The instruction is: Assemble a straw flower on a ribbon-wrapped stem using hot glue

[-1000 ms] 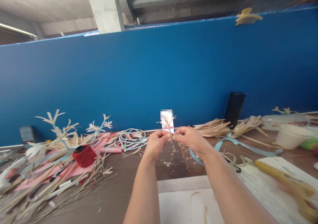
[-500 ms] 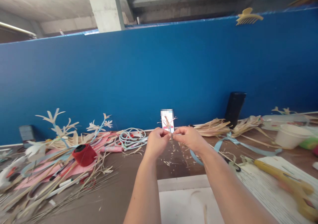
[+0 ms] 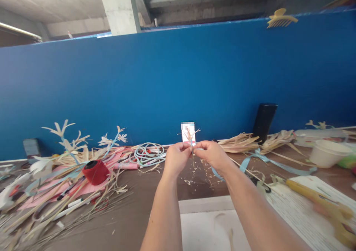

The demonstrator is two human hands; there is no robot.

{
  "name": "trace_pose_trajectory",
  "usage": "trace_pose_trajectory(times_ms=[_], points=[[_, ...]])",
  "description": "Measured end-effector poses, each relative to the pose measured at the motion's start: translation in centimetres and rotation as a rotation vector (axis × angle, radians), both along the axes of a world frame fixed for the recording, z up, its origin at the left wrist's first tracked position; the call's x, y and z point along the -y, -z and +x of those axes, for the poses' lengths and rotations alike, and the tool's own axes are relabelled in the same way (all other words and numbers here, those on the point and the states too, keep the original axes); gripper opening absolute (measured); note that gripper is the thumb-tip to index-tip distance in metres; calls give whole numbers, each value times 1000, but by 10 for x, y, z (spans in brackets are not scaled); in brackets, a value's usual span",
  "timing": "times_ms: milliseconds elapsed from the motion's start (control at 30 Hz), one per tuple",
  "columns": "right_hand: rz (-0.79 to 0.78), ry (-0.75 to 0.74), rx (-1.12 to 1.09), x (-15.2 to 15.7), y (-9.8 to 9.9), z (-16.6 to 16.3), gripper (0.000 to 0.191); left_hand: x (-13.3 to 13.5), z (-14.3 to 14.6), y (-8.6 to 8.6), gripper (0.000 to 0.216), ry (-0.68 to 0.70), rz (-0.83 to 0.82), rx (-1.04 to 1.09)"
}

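You are pinching a small dried-husk flower (image 3: 190,135) by its stem, holding it upright between your two hands, just above the tabletop. Your left hand (image 3: 177,160) is closing thumb and forefinger on the stem, and your right hand (image 3: 213,157) is meeting it there with the same tight pinch.

The head is looking formed: thin petals are fanning out above your fingertips, in front of a lit phone (image 3: 184,135) (part of its screen is blurred out). Pale blue is showing on the stem just over your fingers, so the stem covering is seemingly begun; your fingertips are hiding how far it is running. A thin end is poking out below them, perhaps the part remaining.

Well to the left of your left hand, a taller husk-flower spray (image 3: 63,130) and a shorter spray (image 3: 111,140) are standing on blue stems, looking further along than yours. Husk scraps (image 3: 188,182) are lying below your hands, and pale-blue ribbon (image 3: 286,167) is trailing beyond your right hand.
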State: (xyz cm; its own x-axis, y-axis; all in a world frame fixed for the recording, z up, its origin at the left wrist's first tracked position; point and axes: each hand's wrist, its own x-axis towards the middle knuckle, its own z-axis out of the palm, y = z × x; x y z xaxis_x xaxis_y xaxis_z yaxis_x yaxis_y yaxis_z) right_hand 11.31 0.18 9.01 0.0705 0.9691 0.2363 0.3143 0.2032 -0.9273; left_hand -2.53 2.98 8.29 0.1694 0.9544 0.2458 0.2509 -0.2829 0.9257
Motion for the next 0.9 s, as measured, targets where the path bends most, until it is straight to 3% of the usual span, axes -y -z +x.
trace_pose_trajectory(times_ms=[333, 600, 800, 900], points=[[6, 122, 193, 1, -5, -4, 19, 3, 2, -2, 19, -87, 62, -123], [-6, 100, 196, -2, 1, -4, 21, 8, 4, -6, 16, -224, 147, -348], [19, 76, 197, 5, -6, -7, 21, 12, 5, -9, 17, -271, 168, -338], [33, 133, 241, 7, -9, -12, 20, 14, 6, -12, 17, -285, 145, -302]])
